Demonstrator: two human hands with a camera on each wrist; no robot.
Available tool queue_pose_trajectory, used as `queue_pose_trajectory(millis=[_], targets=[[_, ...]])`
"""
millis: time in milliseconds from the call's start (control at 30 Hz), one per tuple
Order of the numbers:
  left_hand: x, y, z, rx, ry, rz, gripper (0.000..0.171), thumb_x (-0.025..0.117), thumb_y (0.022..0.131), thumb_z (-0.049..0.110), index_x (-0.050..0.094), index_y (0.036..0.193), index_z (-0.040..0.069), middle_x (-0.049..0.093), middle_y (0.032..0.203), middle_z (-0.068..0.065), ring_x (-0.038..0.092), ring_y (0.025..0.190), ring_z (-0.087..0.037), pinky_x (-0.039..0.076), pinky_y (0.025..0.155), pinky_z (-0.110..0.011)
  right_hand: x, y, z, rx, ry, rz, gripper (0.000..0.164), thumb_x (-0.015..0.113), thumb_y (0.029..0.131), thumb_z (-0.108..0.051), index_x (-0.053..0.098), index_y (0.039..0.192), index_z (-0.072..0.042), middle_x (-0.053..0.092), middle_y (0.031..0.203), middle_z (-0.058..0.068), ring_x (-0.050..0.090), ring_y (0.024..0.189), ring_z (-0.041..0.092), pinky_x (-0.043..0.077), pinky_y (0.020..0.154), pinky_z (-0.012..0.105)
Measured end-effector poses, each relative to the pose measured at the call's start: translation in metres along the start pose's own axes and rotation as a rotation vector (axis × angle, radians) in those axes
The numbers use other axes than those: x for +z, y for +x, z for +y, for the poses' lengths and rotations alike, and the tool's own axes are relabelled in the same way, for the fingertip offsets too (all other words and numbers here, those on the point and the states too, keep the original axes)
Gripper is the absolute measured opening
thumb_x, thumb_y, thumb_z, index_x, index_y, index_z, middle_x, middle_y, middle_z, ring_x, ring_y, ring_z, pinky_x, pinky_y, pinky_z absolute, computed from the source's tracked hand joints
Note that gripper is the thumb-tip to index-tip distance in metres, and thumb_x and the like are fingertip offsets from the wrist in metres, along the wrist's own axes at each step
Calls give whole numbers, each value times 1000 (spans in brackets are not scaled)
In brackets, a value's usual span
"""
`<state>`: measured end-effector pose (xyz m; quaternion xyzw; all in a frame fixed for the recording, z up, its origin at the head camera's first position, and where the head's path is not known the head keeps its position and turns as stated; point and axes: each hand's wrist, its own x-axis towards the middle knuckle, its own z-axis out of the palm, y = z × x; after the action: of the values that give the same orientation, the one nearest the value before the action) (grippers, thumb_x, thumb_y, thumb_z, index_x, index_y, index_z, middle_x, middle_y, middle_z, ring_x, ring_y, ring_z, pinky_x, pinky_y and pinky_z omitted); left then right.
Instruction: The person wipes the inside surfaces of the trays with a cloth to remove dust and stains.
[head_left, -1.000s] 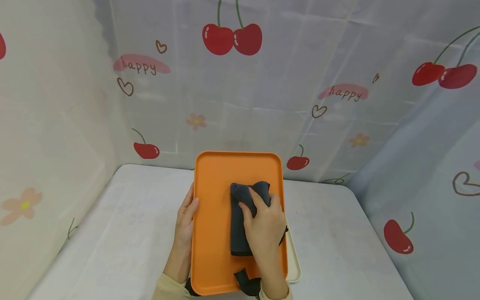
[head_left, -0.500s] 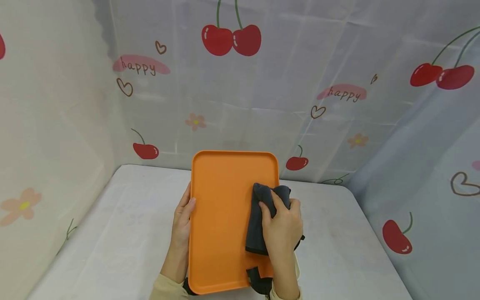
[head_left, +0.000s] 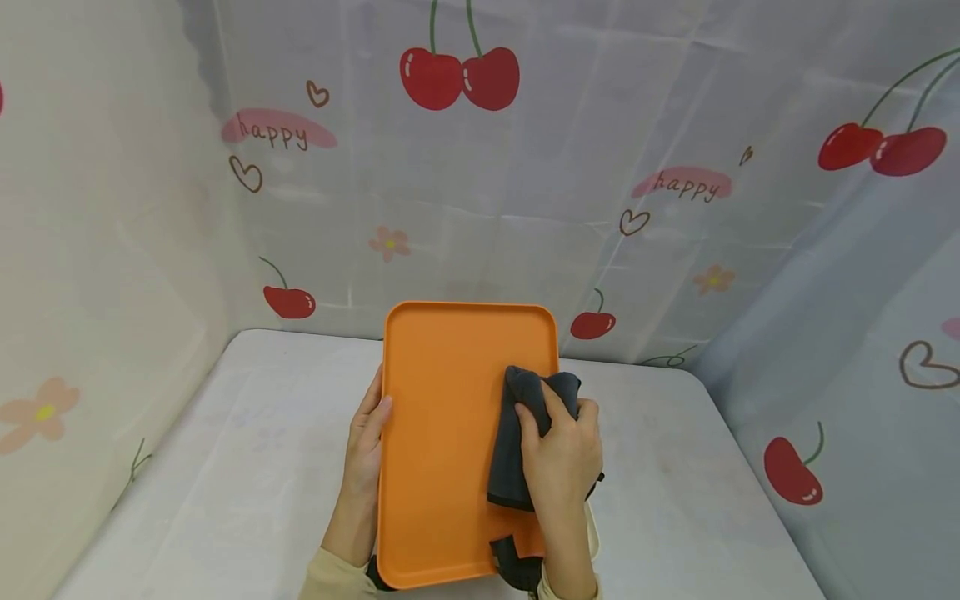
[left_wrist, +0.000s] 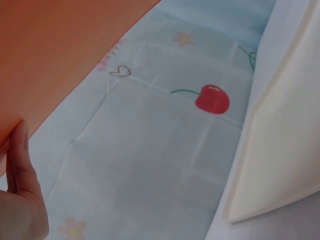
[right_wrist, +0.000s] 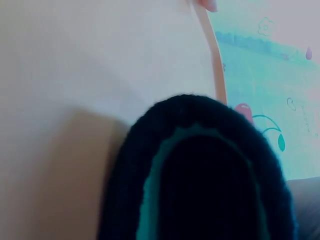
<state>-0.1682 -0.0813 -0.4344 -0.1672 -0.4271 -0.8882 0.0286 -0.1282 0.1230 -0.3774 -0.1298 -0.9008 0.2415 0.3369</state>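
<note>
Evenly orange, round-cornered tray (head_left: 442,433) behind a black-edged dark grey cloth (head_left: 510,465).

White table (head_left: 697,492); cream tray (left_wrist: 277,145) lies on it.

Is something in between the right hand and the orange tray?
Yes, the dark gray cloth is: the right hand holds it over the right part of the orange tray.
</note>
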Motion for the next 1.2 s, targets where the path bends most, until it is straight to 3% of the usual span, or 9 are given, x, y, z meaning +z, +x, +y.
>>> queue_pose_trajectory(millis=[267, 767, 967, 1200], targets=[[0, 1, 0, 11, -43, -28, 52, 35, 108, 19, 18, 157, 14, 42, 149, 21, 44, 133, 2, 41, 107, -17, 1, -3, -6, -9, -7, 6, 42, 79, 82, -33, 72, 120, -16, 55, 97, 19, 56, 75, 32, 50, 60, 45], [1, 0, 0, -29, -6, 12, 54, 36, 108, 21, 17, 157, 14, 44, 146, 23, 47, 130, 3, 43, 105, -16, 12, -17, -32, -152, -2, 10, 43, 82, 79, -32, 73, 118, -17, 58, 101, 19, 56, 72, 30, 47, 57, 40], [2, 0, 0, -13, -19, -3, 51, 35, 108, 20, 21, 157, 16, 46, 145, 21, 49, 128, 1, 44, 105, -18, 17, -23, -46, -245, -13, 15, 43, 84, 77, -33, 74, 116, -18, 58, 92, 15, 54, 69, 24, 46, 55, 35], [2, 0, -2, -4, -106, -45, 49, 32, 108, 18, 25, 156, 21, 48, 146, 17, 49, 130, -1, 45, 105, -20, 23, -32, -67, -354, -29, 19, 46, 86, 74, -35, 74, 115, -17, 56, 88, 12, 51, 67, 19, 43, 55, 31]])
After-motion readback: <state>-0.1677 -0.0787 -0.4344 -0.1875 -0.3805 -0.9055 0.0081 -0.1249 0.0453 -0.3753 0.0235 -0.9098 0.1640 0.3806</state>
